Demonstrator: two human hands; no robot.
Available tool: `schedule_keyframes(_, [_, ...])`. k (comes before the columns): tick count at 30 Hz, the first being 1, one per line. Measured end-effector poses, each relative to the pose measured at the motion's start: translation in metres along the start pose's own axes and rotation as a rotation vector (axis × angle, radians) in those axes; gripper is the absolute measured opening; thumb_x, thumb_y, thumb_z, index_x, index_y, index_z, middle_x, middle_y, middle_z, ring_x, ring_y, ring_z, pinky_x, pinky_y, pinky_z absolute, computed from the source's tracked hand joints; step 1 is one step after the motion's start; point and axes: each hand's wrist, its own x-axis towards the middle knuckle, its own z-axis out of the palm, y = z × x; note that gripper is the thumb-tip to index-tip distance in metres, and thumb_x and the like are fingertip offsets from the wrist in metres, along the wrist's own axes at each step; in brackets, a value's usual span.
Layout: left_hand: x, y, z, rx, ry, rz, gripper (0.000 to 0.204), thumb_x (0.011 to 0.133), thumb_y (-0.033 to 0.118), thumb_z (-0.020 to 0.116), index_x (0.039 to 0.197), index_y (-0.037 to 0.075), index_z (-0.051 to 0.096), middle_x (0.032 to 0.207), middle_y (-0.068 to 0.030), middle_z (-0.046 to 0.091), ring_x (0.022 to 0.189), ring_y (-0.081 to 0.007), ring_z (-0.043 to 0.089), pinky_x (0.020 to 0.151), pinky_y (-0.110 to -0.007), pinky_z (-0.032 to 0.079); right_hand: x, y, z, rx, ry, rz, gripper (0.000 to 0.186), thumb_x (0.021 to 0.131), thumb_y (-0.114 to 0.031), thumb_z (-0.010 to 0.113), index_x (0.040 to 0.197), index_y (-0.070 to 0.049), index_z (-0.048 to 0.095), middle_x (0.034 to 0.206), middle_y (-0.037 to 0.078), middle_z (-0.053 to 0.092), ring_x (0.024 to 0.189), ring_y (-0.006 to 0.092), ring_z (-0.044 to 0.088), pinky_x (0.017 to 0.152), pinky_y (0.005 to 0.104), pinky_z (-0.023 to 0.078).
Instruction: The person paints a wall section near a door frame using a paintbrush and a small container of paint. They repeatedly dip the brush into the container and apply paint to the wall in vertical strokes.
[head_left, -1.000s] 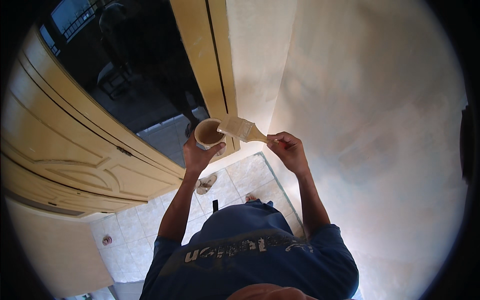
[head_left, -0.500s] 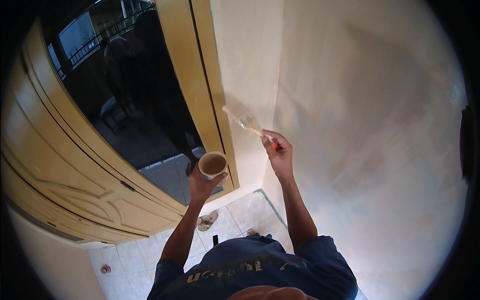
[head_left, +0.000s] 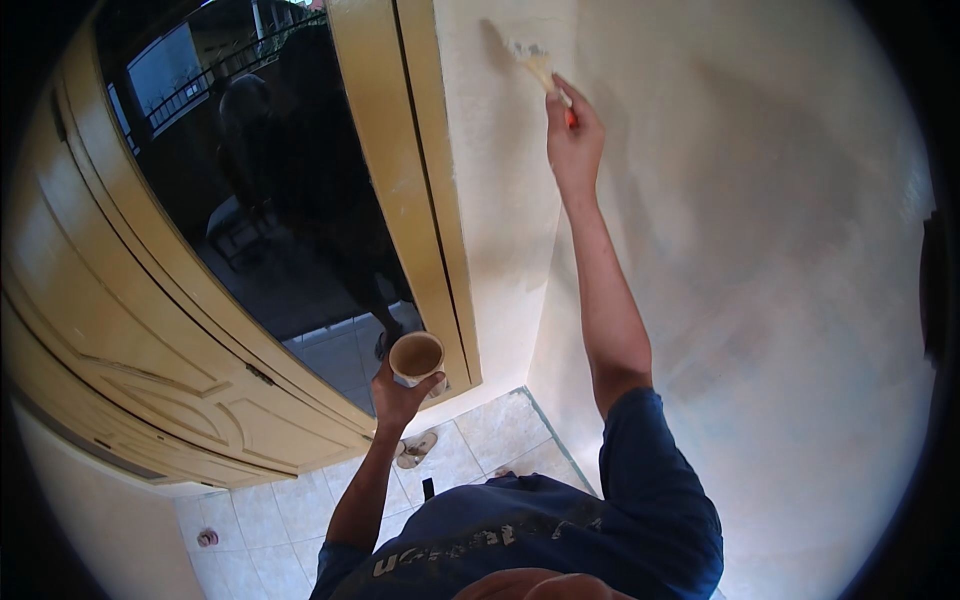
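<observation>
My right hand is raised high and grips a paintbrush by its handle, where a bit of red shows. The pale bristles are at the narrow strip of cream wall beside the door frame, near the corner; whether they touch it is hard to tell. Lower down, my left hand is wrapped round a paint cup, thumb on the near side. Inside the cup the contents look brownish and shaded. It is held upright in front of the dark glass.
A yellow-brown wooden door and a dark reflective glass pane in a yellow frame fill the left. On the right stands a broad, patchy wall. Sandals lie on the tiled floor below.
My right hand has reached up and away with the paintbrush, from mid-wall to high on the narrow strip. My left hand and the cup have dropped slightly.
</observation>
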Motion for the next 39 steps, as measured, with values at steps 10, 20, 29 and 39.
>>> schedule_keyframes(10, [-0.005,-0.009,-0.009,-0.006,0.054,-0.030,0.072,0.067,0.029,0.096,0.123,-0.002,0.063,0.110,-0.0185,0.075,0.104,-0.0299,0.073,0.091,-0.041,0.057,0.069,-0.003,0.036,-0.060,0.031,-0.146,0.035,0.097,-0.020,0.063,0.128,-0.004,0.068,0.065,0.002,0.058,0.059,0.0102,0.049,0.063,0.0268,0.048])
schedule_keyframes(20, [-0.012,-0.008,-0.015,-0.017,0.052,-0.101,0.073,0.066,0.028,0.096,0.123,-0.002,0.062,0.111,-0.0177,0.074,0.105,-0.0293,0.072,0.092,-0.042,0.057,-0.150,0.125,-0.012,-0.160,-0.066,0.143,0.034,0.099,-0.013,0.066,0.131,-0.002,0.067,0.073,-0.006,0.045,0.062,0.0044,0.035,0.056,0.0216,0.034])
schedule_keyframes(29, [-0.021,-0.015,-0.017,-0.026,0.010,-0.096,0.074,0.065,0.028,0.097,0.124,-0.002,0.062,0.112,-0.0176,0.074,0.105,-0.0289,0.072,0.093,-0.041,0.056,-0.243,0.145,-0.073,-0.247,-0.156,0.340,0.029,0.100,-0.014,0.065,0.126,-0.003,0.069,0.064,-0.005,0.046,0.058,0.0042,0.038,0.053,0.0236,0.036])
schedule_keyframes(39, [-0.022,-0.017,-0.018,-0.023,0.021,-0.077,0.075,0.067,0.029,0.096,0.125,-0.002,0.062,0.111,-0.0187,0.074,0.105,-0.0298,0.073,0.092,-0.042,0.056,0.040,0.008,0.002,-0.155,0.084,-0.305,0.029,0.099,-0.021,0.064,0.121,-0.002,0.069,0.071,0.010,0.065,0.063,0.0127,0.057,0.062,0.0306,0.048])
